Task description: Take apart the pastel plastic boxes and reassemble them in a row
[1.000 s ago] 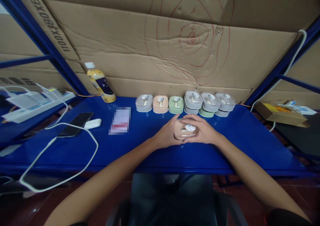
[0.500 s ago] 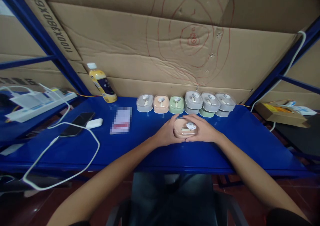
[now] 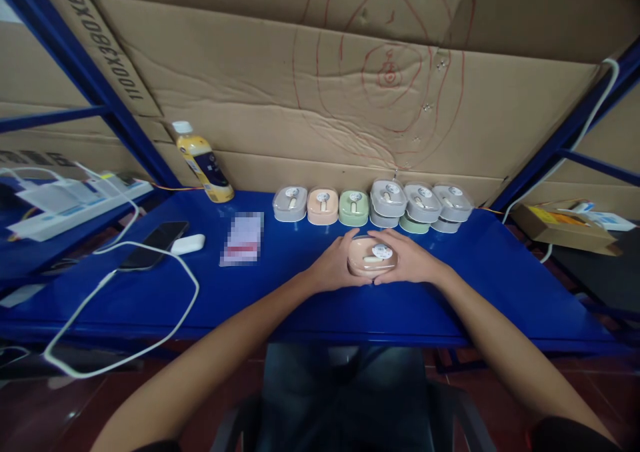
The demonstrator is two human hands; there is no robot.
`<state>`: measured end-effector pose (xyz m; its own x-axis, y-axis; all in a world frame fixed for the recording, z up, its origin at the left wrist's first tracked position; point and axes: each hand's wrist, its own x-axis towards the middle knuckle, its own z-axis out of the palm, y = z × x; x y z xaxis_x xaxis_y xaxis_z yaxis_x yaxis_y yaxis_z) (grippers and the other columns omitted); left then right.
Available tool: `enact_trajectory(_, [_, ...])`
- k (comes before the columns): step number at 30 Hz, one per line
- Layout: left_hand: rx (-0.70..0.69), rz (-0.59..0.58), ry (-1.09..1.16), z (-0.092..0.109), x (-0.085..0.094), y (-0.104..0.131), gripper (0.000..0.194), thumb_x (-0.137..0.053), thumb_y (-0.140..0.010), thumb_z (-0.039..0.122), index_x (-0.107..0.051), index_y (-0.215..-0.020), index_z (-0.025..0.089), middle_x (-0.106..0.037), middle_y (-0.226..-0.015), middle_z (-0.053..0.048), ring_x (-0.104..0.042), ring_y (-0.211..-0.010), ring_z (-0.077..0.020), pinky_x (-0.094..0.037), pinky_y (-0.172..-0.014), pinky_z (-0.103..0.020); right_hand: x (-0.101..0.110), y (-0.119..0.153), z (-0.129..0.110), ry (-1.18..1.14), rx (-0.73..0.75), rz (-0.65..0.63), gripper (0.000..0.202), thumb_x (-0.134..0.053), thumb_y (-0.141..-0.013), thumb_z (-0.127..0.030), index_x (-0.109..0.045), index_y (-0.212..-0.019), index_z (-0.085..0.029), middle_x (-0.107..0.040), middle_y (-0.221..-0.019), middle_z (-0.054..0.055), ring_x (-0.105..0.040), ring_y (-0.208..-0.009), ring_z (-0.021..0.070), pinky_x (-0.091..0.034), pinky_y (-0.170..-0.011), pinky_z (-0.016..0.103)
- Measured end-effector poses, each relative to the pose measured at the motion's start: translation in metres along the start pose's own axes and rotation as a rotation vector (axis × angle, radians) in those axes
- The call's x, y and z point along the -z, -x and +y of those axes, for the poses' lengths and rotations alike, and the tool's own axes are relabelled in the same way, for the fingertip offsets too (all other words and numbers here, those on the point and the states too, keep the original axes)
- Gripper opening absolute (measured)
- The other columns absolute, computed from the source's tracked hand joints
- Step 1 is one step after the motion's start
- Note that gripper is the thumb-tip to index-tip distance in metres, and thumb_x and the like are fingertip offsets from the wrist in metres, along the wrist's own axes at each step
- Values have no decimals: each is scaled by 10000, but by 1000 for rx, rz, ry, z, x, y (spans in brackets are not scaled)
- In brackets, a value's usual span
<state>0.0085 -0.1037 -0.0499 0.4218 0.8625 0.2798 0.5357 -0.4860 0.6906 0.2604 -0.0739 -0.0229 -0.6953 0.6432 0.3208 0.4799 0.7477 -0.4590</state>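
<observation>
A pink container with a clear lid (image 3: 361, 253) is gripped from both sides near the middle of the blue table (image 3: 300, 312). My left hand (image 3: 333, 265) wraps its left side, my right hand (image 3: 413, 259) its right side. A round white sticker and a small pale piece show at the lid. Behind my hands stands a row of similar containers: a grey one (image 3: 291, 205), a peach one (image 3: 323, 207), a green one (image 3: 353, 209), then stacked pairs topped by grey containers (image 3: 388, 199) on the right.
At the left lie a phone (image 3: 155, 245), a white earbud case (image 3: 189, 244), a looping white cable (image 3: 195, 305) and a blurred-out card (image 3: 243, 239). A yellow drink bottle (image 3: 205, 165) stands at the back by the cardboard wall (image 3: 225, 72). An open carton (image 3: 565, 229) sits far right.
Both hands keep hold of the pink container in nearly the same place. It appears tilted very slightly differently, and the camera view has shifted a little.
</observation>
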Motion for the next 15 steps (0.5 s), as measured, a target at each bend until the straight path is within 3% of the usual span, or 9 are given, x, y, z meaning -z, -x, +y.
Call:
enact_trajectory(9, [-65, -8, -81, 2, 8, 2, 1056, -891, -654, 420, -369, -1549, 217, -543, -1491, -168, -517, -1385, -401, -433, -1157, -589, -6, -1, 6, 16, -12, 60, 1153, -905, -589, -691, -441, -1559, -274, -563, -1466, 157, -571, -1344, 382, -478, -1132, 582])
enact_trajectory(12, [-98, 115, -126, 6, 13, 4, 956, -860, -676, 412, -423, -1501, 207, -586, -1451, -155, -559, -1351, -386, -450, -1159, -567, -5, -2, 8, 10, -29, 176, 1156, -898, -605, -692, -411, -1565, -268, -549, -1495, 168, -553, -1365, 398, -454, -1143, 611])
enact_trajectory(15, [-127, 362, -186, 12, 23, 1, 889, -828, -725, 424, -418, -1479, 193, -589, -1444, -158, -556, -1361, -366, -444, -1175, -529, 1, -4, 1, -39, -53, 381, 914, -795, -792, -631, -424, -1539, -255, -586, -1449, 167, -634, -1251, 350, -518, -1081, 569])
